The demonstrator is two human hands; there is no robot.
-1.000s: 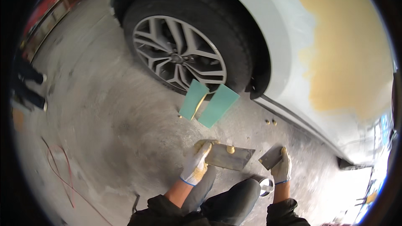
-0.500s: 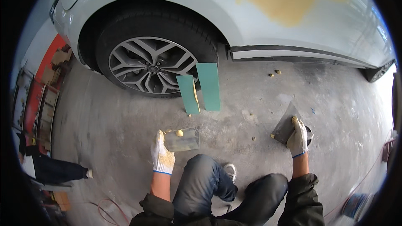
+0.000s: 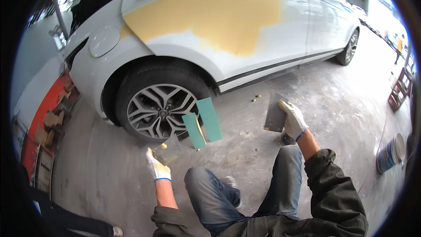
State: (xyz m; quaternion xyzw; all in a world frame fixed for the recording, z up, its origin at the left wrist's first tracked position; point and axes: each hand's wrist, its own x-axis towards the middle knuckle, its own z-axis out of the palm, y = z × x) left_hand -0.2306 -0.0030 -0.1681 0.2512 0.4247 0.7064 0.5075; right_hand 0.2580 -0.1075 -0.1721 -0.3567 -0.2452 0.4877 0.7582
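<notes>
My left hand (image 3: 158, 166), in a white knit glove smeared with yellow, grips a thin grey translucent spreader (image 3: 173, 152) by its edge. A blob of yellow putty (image 3: 164, 146) sits on that sheet. Off to the right, my gloved right hand (image 3: 295, 120) pinches a dark, flat spreader (image 3: 274, 113), held above the floor with the thumb on its face. Beneath this hand a dark round thing (image 3: 288, 139) shows only in part. Ahead stands a white car (image 3: 184, 46), with a broad yellow putty patch (image 3: 232, 13) across its rear door and a little on the fender.
Two green boards (image 3: 209, 120) lean by the rear wheel (image 3: 163, 110), one with yellow putty along its edge. Small putty lumps (image 3: 256, 98) dot the concrete floor. A paint can (image 3: 391, 153) stands at right. Another person's dark-trousered leg (image 3: 83, 224) is at lower left.
The view has tilted up, showing more of the car's side. My right hand has turned its spreader more upright. The left spreader is now tilted, its blob still on it.
</notes>
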